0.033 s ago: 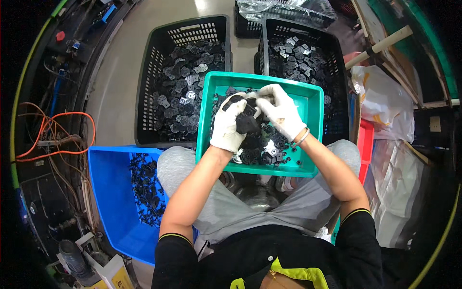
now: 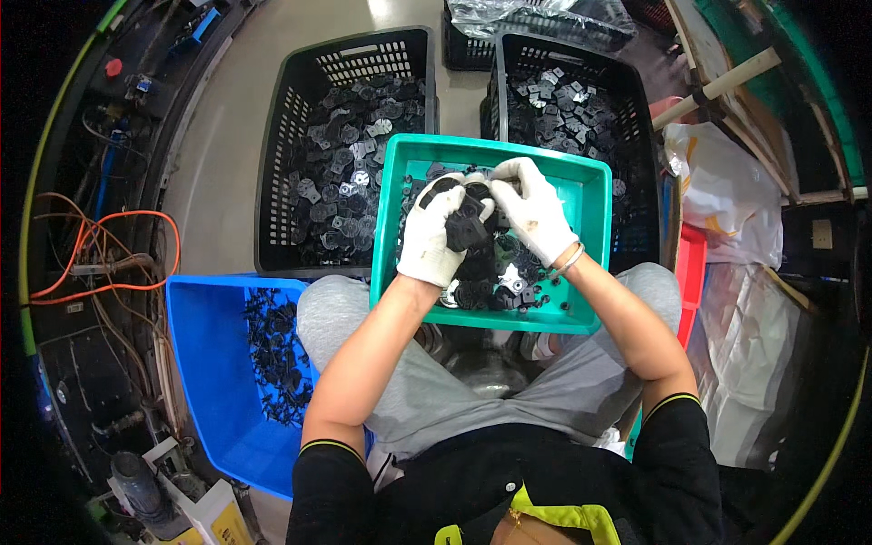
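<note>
My left hand [image 2: 427, 238], in a white glove, grips a squarish black plastic part [image 2: 467, 227] above a green tray [image 2: 592, 227]. Other dark pieces lie against its fingers, and I cannot separate them all. Beside it, my right hand [image 2: 536, 218] is gloved too, with thumb and forefinger bent together at the upper side of the held parts. Whatever sits between those fingertips is too small or hidden to name. Below the hands, the tray contains loose black parts, small dark pieces and a shiny silver piece [image 2: 513, 280]. The tray rests across my thighs.
Two black slatted crates [image 2: 270, 213] [image 2: 647, 136] of flat dark parts stand beyond the tray. At my left is a blue bin [image 2: 213, 381] with small black pieces. An orange cable [image 2: 173, 245] hangs further left. To the right are a red bin [image 2: 692, 282] and plastic bags [image 2: 727, 191].
My right hand has shifted very slightly to the right, and the black part in my left hand is turned a little. The tray and bins have not moved.
</note>
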A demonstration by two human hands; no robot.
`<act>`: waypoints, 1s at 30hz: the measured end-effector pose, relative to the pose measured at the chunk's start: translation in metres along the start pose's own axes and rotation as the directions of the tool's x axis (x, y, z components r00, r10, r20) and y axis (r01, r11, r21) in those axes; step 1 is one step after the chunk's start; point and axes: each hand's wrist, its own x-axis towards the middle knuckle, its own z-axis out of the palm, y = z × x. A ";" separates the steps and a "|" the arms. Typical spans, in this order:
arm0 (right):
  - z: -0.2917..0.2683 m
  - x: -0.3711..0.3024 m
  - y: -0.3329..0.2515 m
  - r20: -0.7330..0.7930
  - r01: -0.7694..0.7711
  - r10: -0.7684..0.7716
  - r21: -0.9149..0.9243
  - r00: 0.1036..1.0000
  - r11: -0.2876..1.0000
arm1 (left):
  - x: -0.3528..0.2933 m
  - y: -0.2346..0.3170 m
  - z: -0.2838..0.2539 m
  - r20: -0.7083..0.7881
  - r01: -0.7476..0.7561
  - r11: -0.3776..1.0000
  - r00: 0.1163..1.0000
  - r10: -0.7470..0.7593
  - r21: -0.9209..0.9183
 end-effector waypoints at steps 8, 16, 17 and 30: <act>-0.006 0.000 0.002 0.393 -0.329 0.130 0.498 0.910 0.802 | 0.001 0.011 0.007 0.006 0.027 0.998 1.000 -0.026 -0.050; -0.002 -0.003 0.003 0.408 -0.364 0.142 0.540 0.902 0.759 | 0.007 0.025 0.006 -0.015 -0.039 0.995 0.999 0.038 -0.089; -0.003 -0.002 -0.006 0.392 -0.366 0.143 0.585 0.909 0.724 | 0.006 0.030 0.006 -0.109 -0.037 0.990 0.994 0.023 -0.136; 0.007 0.043 -0.014 0.308 -0.394 0.274 0.458 0.911 0.797 | 0.009 0.024 -0.019 -0.258 0.051 0.998 0.965 -0.055 -0.024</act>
